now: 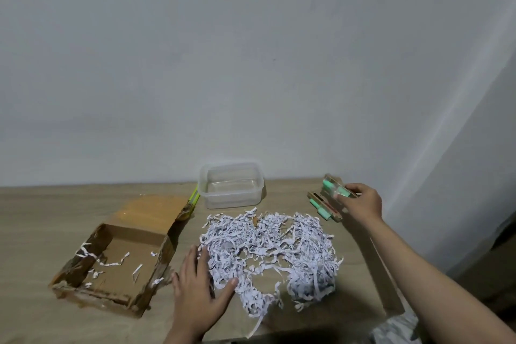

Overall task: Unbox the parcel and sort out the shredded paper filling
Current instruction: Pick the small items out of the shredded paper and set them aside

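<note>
- Left hand point(199, 285) lies flat, fingers spread, on the near-left edge of the shredded paper point(272, 251) heaped mid-table.
- Right hand point(361, 202), arm outstretched, pinches a small cardboard pack point(336, 188) far right.
- Opened parcel box point(117, 254) sits left.

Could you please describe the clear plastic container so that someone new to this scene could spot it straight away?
Look along the far edge of the wooden table, against the wall. The clear plastic container stands there, just beyond the pile of shredded paper. It alone is see-through, with rounded corners and no lid.
</note>
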Demonstrator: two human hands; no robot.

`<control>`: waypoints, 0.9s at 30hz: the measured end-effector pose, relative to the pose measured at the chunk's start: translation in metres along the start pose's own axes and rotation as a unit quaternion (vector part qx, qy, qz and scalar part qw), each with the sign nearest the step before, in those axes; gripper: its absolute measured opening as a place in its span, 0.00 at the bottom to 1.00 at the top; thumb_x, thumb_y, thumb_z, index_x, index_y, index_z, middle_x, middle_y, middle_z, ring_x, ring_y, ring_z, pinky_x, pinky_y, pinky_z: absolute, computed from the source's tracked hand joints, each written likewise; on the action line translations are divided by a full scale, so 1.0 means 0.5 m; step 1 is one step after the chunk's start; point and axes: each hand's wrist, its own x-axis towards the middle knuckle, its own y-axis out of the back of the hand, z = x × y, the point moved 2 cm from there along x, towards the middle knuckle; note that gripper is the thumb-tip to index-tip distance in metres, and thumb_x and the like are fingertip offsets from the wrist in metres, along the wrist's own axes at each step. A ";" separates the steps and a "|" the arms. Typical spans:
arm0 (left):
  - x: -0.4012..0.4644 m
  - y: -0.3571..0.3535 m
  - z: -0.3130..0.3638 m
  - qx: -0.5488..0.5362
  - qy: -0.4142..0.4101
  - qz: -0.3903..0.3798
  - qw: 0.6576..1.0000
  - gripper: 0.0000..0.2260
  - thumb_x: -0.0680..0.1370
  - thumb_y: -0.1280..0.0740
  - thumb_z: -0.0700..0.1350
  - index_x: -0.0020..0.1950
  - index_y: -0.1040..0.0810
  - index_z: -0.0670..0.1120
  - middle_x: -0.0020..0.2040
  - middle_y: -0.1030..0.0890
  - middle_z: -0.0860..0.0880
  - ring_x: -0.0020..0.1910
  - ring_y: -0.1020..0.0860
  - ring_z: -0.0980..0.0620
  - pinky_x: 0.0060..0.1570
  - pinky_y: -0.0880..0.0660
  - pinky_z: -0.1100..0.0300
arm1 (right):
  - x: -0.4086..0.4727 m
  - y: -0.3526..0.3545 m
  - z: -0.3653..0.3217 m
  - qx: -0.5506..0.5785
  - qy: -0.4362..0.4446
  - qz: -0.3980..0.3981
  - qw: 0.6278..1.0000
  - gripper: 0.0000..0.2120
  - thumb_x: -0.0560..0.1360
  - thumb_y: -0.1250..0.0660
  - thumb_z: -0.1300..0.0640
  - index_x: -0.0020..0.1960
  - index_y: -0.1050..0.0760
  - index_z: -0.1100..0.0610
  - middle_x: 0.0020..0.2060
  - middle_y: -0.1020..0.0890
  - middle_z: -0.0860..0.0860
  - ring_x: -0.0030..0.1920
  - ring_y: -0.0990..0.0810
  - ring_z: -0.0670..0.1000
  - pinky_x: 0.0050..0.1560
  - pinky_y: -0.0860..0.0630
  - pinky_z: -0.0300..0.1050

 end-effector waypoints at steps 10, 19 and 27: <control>0.010 -0.010 -0.002 0.005 0.018 0.000 1.000 0.44 0.66 0.46 0.76 0.77 0.51 0.56 0.79 0.52 0.53 0.77 0.51 0.52 0.73 0.53 0.41 | 0.107 -0.055 0.079 -0.010 -0.068 -0.022 0.997 0.20 0.62 0.21 0.54 0.52 0.20 0.58 0.53 0.17 0.55 0.52 0.20 0.55 0.54 0.28 0.42; 0.007 -0.015 -0.003 0.008 0.020 0.004 1.000 0.44 0.67 0.46 0.75 0.77 0.48 0.54 0.79 0.50 0.51 0.77 0.51 0.51 0.73 0.51 0.41 | 0.102 -0.028 0.099 -0.011 -0.030 -0.132 0.991 0.28 0.67 0.24 0.57 0.64 0.27 0.61 0.63 0.24 0.57 0.61 0.26 0.56 0.60 0.32 0.44; 0.007 -0.004 0.006 -0.031 0.020 0.015 0.999 0.45 0.66 0.44 0.75 0.76 0.44 0.51 0.78 0.45 0.49 0.77 0.50 0.49 0.73 0.48 0.42 | 0.023 0.013 0.079 -0.041 0.018 -0.096 0.994 0.22 0.72 0.29 0.54 0.63 0.27 0.59 0.60 0.22 0.56 0.59 0.25 0.54 0.59 0.32 0.44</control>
